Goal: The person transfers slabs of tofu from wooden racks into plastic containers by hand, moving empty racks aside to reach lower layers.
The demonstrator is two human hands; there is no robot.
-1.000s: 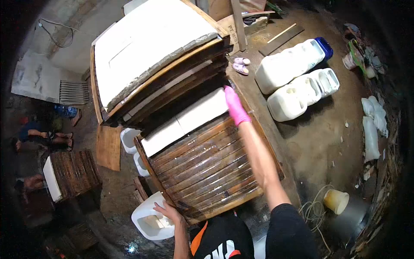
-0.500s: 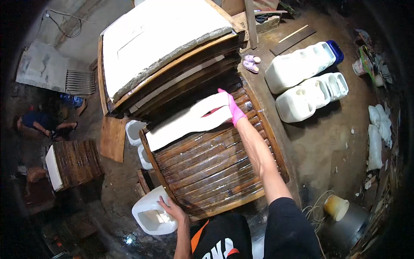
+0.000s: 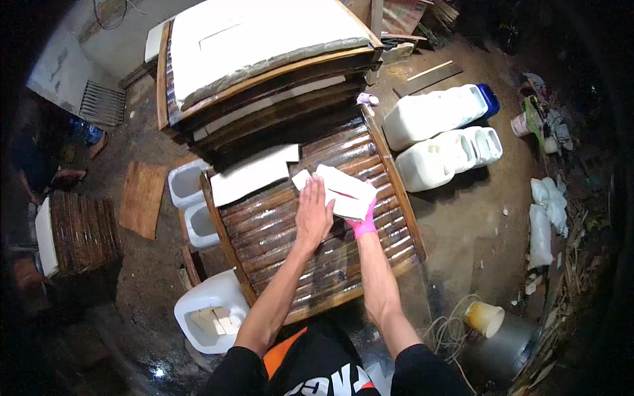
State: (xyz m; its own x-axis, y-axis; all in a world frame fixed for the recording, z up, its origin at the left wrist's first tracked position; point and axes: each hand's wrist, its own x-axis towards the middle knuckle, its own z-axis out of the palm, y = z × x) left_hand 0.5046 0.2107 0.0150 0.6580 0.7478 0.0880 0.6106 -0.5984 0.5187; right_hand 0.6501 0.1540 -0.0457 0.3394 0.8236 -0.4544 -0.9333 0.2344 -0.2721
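Note:
My right hand (image 3: 365,223), in a pink glove, grips the right end of a white slab piece (image 3: 347,190) above a rack of dark wet slats (image 3: 297,231). A narrow pink-red gap shows between layers of that piece. My bare left hand (image 3: 314,214) lies with outstretched fingers against its left side, partly hiding a small white piece (image 3: 300,179). Farther left, a longer white strip (image 3: 254,175) rests on the slats. To the left of the rack is a cut-open white jug (image 3: 211,313) with white pieces inside.
Stacked racks topped by a big white sheet (image 3: 271,49) stand behind. Several white jugs (image 3: 422,165) are on the floor at right, with a yellowish bucket (image 3: 484,320) nearer me. Two cut containers (image 3: 201,224) and a wooden board (image 3: 143,198) lie left. Another person (image 3: 39,171) is at far left.
My left hand has left the jug and come over the rack to the white slab. The right hand has moved nearer me, and its piece is now separate from the strip on the slats.

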